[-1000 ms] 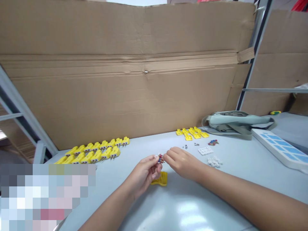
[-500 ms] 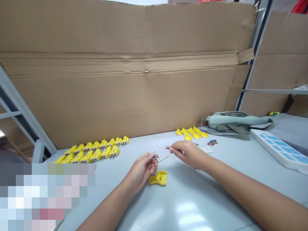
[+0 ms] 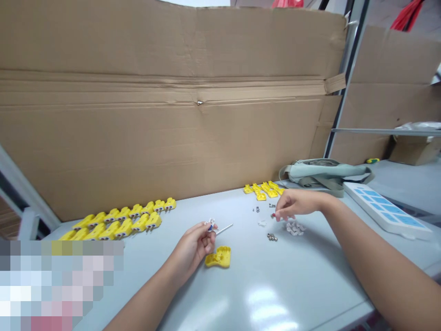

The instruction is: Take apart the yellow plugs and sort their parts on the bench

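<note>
My left hand (image 3: pixel 200 239) is closed, pinching a small white plastic part (image 3: pixel 211 223) with a blue piece on it. A thin metal rod (image 3: pixel 224 228) sticks out to the right from the same hand; its other end is hidden by the fingers. Just below lies a yellow plug housing half (image 3: pixel 219 257), hollow side up. My right hand (image 3: pixel 291 204) is over the small parts farther right, its fingertips pinched on a tiny red-tipped piece (image 3: pixel 273 215). Close to it are white plastic pieces (image 3: pixel 295 228), a white clip (image 3: pixel 262 223) and metal pieces (image 3: pixel 272 237).
Two rows of yellow plugs (image 3: pixel 124 227) stand at the left. Yellow housing halves (image 3: pixel 261 196) lie by the cardboard wall (image 3: pixel 165 147). A pale green bag (image 3: pixel 315 173) and a white case with blue panels (image 3: pixel 386 209) are at the right. Tiny screws (image 3: pixel 257 209) lie mid-table.
My right hand has moved right, away from my left hand, carrying the red-tipped piece. My left hand keeps its hold. The view has shifted slightly to the right.
</note>
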A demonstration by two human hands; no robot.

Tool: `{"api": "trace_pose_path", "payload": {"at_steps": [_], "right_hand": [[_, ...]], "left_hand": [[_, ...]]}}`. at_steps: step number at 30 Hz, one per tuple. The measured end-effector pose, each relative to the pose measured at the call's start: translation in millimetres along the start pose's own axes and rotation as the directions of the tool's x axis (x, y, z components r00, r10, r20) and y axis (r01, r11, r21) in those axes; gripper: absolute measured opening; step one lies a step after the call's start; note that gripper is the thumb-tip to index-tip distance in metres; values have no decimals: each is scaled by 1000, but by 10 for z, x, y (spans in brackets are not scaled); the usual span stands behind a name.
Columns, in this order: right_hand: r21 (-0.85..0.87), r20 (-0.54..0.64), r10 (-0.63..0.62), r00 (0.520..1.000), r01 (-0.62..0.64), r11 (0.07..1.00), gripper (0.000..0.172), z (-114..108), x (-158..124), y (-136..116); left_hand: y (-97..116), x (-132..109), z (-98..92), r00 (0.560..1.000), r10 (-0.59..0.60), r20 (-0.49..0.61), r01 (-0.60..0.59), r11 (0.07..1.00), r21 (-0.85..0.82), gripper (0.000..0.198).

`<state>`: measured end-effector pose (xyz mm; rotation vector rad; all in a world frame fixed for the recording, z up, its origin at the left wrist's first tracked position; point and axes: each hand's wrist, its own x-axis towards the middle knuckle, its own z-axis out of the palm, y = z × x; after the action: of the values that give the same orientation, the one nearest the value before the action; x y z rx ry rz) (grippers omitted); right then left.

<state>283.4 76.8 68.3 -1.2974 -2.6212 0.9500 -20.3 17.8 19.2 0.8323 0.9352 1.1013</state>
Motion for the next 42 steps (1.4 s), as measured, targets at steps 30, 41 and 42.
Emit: {"api": "trace_pose_path", "payload": {"at_steps": [30, 41, 42], "right_hand": [[-132, 90, 59, 994, -47, 990, 32, 193, 72, -280], [-16, 45, 6, 999, -5, 1000, 24, 264, 152, -194], [-5, 42, 5, 999, -5, 1000, 23, 279, 165, -204]], "left_hand": [[3, -15, -12, 1000, -15, 17, 15, 1000, 12, 11], [9, -9, -13, 1000, 2, 22, -3, 1000, 9, 10], [9, -10, -13, 1000, 3, 24, -3, 1000, 9, 10]]}}
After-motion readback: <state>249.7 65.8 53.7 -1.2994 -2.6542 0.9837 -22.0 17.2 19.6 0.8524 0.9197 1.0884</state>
